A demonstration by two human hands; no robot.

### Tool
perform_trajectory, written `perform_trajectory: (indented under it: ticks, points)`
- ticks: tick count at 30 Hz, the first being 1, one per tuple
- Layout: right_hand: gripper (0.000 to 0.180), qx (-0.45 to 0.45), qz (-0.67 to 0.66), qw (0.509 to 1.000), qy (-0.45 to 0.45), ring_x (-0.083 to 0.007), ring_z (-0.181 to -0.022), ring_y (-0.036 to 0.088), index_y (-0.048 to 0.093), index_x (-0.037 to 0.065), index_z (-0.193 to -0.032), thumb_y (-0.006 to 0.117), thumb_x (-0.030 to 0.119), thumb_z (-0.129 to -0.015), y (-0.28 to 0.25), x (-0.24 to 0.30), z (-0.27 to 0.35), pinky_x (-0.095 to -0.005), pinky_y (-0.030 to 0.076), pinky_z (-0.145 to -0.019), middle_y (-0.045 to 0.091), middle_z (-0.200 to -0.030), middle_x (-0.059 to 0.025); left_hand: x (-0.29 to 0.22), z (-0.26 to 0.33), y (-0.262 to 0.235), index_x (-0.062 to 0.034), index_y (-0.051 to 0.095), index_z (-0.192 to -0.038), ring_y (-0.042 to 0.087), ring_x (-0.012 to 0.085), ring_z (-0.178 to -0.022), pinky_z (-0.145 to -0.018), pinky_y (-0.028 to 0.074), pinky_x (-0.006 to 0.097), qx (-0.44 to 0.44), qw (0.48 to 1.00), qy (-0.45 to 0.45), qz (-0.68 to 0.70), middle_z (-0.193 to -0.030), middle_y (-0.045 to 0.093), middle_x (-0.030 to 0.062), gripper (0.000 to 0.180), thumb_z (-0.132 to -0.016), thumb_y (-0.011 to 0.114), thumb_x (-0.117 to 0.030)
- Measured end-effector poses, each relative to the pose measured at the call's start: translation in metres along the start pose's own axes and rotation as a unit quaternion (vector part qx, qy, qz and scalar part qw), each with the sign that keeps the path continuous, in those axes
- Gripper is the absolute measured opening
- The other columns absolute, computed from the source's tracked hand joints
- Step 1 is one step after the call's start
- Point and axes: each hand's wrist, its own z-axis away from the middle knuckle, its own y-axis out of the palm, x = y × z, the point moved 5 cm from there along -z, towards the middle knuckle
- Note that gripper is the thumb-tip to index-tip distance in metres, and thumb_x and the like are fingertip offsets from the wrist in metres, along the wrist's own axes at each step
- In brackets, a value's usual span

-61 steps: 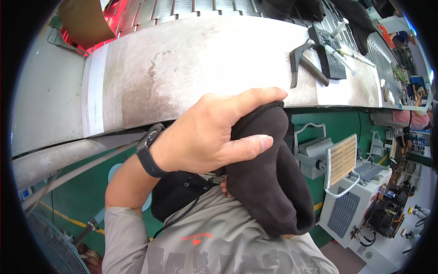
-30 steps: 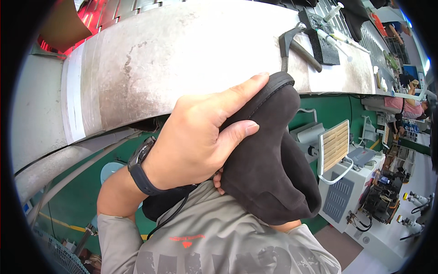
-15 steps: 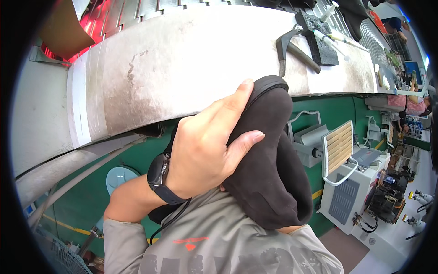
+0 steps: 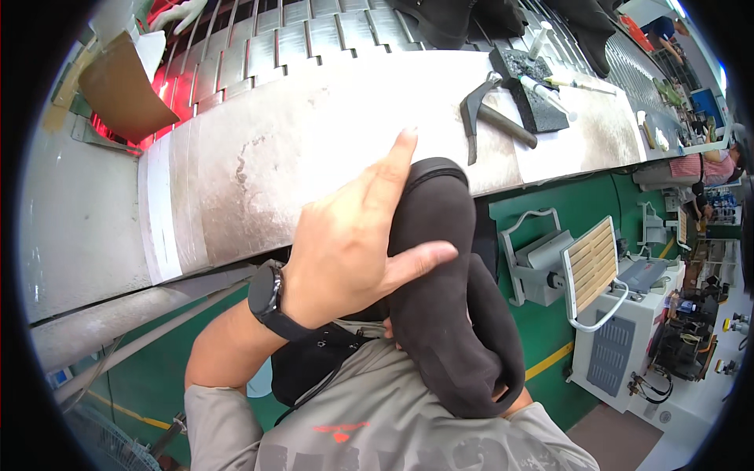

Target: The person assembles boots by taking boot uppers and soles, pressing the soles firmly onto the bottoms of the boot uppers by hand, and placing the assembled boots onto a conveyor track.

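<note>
Now: L hand fingers spread, flat against black shoe upper; R hand hidden inside.

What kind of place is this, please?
Probably a shoe factory workstation: a slatted conveyor runs behind a worn workbench with a hammer, and the left hand presses a black shoe upper.

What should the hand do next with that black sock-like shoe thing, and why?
Probably close the left hand around the black shoe upper. Right now the fingers are spread and only the palm and thumb press on it, so the hold looks loose. The right hand is hidden beneath the upper, and the grey workbench with the hammer lies just ahead.
</note>
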Motion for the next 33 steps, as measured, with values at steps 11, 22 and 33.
perform_trajectory:
  ticks: [11,22,33]
  points:
    - [0.039,0.031,-0.445,0.881,0.159,-0.0209,-0.111,0.071,0.062,-0.002,-0.135,0.066,0.028,-0.110,0.007,-0.031,0.014,-0.0324,0.057,-0.099,0.073,-0.121,-0.0115,0.007,-0.013,-0.006,0.0015,0.048,-0.160,0.071,0.0342,-0.127,-0.105,0.057,0.038,0.040,0.976,0.069,0.202,-0.140,0.067,0.0300,0.091,-0.087,0.093,-0.029]
    - [0.046,0.164,-0.558,0.800,0.149,-0.0321,-0.118,0.068,0.061,-0.008,-0.132,0.052,0.033,-0.114,0.000,-0.032,0.008,-0.0421,0.056,-0.102,0.070,-0.125,-0.0213,-0.004,0.036,0.018,0.0020,0.046,-0.162,0.079,0.0243,-0.110,-0.095,0.066,0.036,0.030,0.951,-0.079,0.299,-0.124,0.078,0.0214,0.084,-0.088,0.086,0.002]
    - [0.056,0.199,-0.595,0.758,0.176,-0.0423,-0.124,0.066,0.060,-0.014,-0.130,0.040,0.037,-0.117,0.012,-0.042,0.003,-0.0510,0.055,-0.105,0.067,-0.128,-0.0301,0.005,0.041,0.017,0.0017,0.057,-0.155,0.081,0.0221,-0.102,-0.090,0.066,0.035,0.042,0.947,-0.085,0.308,-0.115,0.080,0.0206,0.074,-0.086,0.083,0.006]
